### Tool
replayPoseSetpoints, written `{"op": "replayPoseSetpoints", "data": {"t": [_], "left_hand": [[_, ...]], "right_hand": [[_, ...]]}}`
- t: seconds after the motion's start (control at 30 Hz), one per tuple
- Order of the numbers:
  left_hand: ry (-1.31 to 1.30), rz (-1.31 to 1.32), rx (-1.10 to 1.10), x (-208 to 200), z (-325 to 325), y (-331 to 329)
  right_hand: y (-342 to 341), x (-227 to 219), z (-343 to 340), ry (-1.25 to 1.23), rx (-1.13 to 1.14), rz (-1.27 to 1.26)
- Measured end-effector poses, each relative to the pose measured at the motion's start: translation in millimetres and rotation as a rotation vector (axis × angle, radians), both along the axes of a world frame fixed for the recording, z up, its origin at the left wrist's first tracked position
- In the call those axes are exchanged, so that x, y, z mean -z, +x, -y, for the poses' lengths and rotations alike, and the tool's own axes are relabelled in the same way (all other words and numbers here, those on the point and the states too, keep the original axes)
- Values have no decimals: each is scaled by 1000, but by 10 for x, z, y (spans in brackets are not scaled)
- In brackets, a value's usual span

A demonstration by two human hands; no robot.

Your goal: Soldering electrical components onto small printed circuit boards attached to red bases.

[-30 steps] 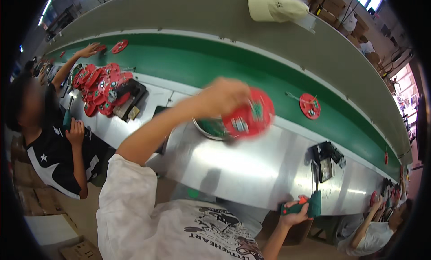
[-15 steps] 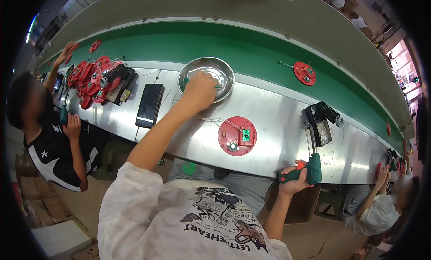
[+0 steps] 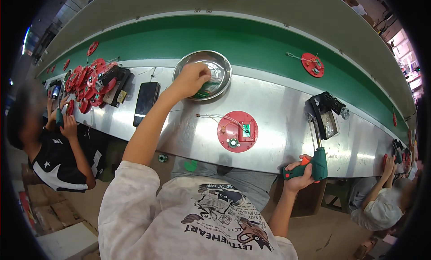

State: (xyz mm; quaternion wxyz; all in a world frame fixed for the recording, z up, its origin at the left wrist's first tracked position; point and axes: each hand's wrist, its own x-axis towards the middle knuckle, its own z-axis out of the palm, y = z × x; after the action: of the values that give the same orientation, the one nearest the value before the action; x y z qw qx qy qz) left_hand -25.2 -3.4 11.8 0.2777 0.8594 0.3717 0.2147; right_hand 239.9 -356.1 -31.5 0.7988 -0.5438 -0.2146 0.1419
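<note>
My left hand is over a round steel bowl, its fingers curled together in a pinch. Whatever they grip, if anything, is too small to make out. Thin green wires lie in the bowl below the fingers. At the table's front edge my right hand is wrapped round the handle of a green soldering gun with an orange trigger. Its long tip points away, beside a black soldering stand. Between my hands a red round plate lies flat, with a small green circuit board and pale wires.
A black phone lies left of the bowl on the metal table. Many red plates are piled farther left near another black stand. One red plate rests on the green belt. People sit working on both sides.
My left hand has shifted slightly within the bowl area, and more green wires show. My right hand keeps the soldering gun. The person at left has lowered an arm from the belt.
</note>
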Motion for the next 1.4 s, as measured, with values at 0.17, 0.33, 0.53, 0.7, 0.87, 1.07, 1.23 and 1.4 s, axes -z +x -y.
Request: {"op": "replayPoseSetpoints", "data": {"t": [0.17,0.33,0.53,0.7,0.87,1.07,1.23,1.4], "left_hand": [[-31,182,-63,-52,47,-21],[-120,322,-103,-86,162,44],[-84,17,-346,-338,545,165],[127,-151,-452,-76,483,81],[150,253,-269,-183,983,117],[192,293,71,-10,1702,215],[156,317,1,271,1861,259],[112,330,-46,291,1919,342]], "right_hand": [[33,64,34,5,-15,3],[52,66,86,-8,-28,-3],[26,58,129,-52,-306,36],[-80,20,179,-95,-414,-1],[-239,2,396,-248,-476,82],[-341,-173,467,-275,-549,40],[-435,-232,403,-337,-556,19],[-446,-161,478,-418,-593,106]]}}
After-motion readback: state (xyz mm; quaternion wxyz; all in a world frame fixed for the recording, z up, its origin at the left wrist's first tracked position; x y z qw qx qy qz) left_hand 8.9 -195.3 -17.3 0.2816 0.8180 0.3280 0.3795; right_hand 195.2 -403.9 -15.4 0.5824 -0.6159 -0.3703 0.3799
